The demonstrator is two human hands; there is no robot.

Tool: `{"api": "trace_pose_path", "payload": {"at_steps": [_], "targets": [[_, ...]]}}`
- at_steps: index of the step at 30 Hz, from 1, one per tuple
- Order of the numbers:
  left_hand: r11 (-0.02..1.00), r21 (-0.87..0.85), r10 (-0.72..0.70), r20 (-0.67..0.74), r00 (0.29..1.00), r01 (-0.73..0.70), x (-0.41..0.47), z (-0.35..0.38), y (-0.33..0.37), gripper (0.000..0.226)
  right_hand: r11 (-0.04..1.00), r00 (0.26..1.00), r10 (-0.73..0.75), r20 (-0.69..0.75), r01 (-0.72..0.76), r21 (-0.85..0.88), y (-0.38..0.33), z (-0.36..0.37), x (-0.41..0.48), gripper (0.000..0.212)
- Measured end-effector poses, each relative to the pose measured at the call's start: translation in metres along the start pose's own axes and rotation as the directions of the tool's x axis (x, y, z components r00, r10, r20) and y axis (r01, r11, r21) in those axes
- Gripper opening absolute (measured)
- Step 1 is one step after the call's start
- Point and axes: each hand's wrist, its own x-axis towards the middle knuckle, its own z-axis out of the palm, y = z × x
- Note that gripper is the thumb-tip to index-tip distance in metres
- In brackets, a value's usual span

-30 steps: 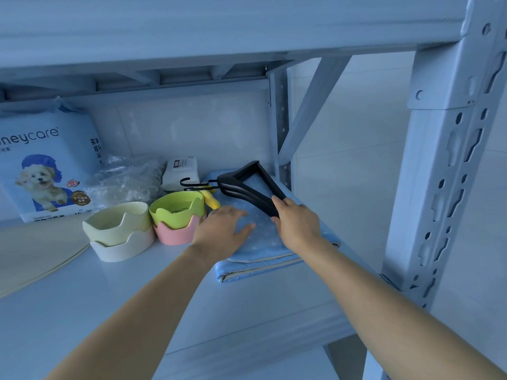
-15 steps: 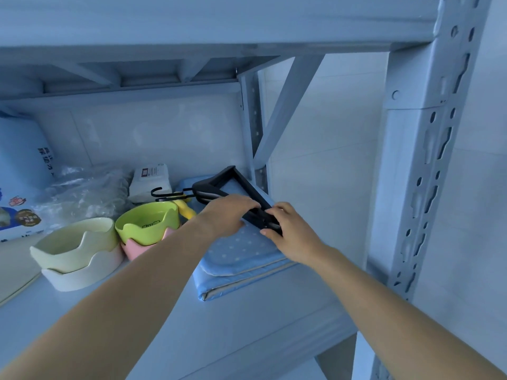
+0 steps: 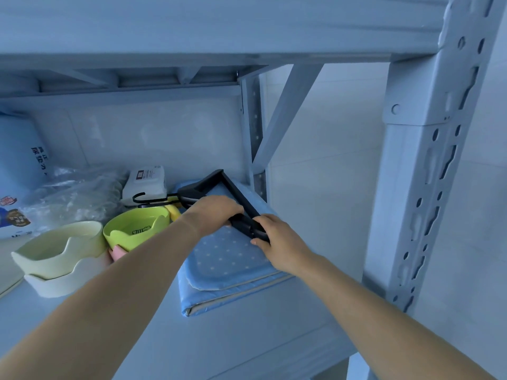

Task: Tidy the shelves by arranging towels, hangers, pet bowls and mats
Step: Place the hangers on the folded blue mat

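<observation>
A stack of black hangers [image 3: 216, 185] lies on a folded blue dotted mat [image 3: 227, 259] at the right end of the shelf, hooks pointing left. My left hand [image 3: 216, 212] grips the hangers' lower bar from the left. My right hand [image 3: 277, 239] pinches the near corner of the hangers. Left of the mat stand pet bowls: a green bowl [image 3: 137, 229] on a pink one [image 3: 118, 252], and a cream bowl [image 3: 57, 248] nested in a white one [image 3: 63, 283].
A white packet [image 3: 145, 182], a clear plastic bag [image 3: 74, 196] and a blue pet-pad package [image 3: 16, 176] sit along the back. The rack's front post [image 3: 428, 187] rises on the right; the upper shelf [image 3: 219, 26] is close overhead.
My left hand has moved from the mat onto the hangers and taken hold of them. My right hand has stayed at the hangers' near corner. The camera has turned right.
</observation>
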Motion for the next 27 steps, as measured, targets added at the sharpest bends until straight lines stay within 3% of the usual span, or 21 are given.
{"api": "trace_pose_path", "payload": {"at_steps": [4, 9, 14, 16, 22, 27], "targets": [[0.999, 0.007, -0.046, -0.012, 0.999, 0.046, -0.003, 0.003, -0.005, 0.008, 1.0, 0.999, -0.023, 0.024, 0.023, 0.01, 0.005, 0.004, 0.01, 0.038], [0.999, -0.028, -0.031, -0.025, 0.999, 0.03, -0.007, 0.007, -0.011, 0.015, 0.997, 0.997, -0.067, -0.046, 0.069, 0.045, 0.01, 0.005, 0.009, 0.054], [0.977, -0.198, -0.112, -0.152, 0.982, 0.081, -0.019, 0.018, -0.023, 0.033, 0.986, 0.99, -0.106, -0.096, 0.117, 0.117, 0.008, 0.008, 0.007, 0.043], [0.968, -0.234, -0.14, -0.196, 0.971, 0.092, -0.022, 0.02, -0.024, 0.031, 0.983, 0.988, -0.106, -0.116, 0.122, 0.136, 0.008, 0.009, 0.007, 0.038], [0.856, -0.494, -0.373, -0.393, 0.84, 0.149, -0.032, 0.033, 0.001, 0.027, 0.988, 0.98, -0.069, -0.189, 0.093, 0.125, 0.01, 0.011, 0.005, 0.038], [0.78, -0.579, -0.507, -0.363, 0.781, 0.238, -0.035, 0.049, 0.025, 0.041, 0.988, 0.975, -0.075, -0.208, 0.101, 0.115, 0.01, 0.012, 0.002, 0.04]]}}
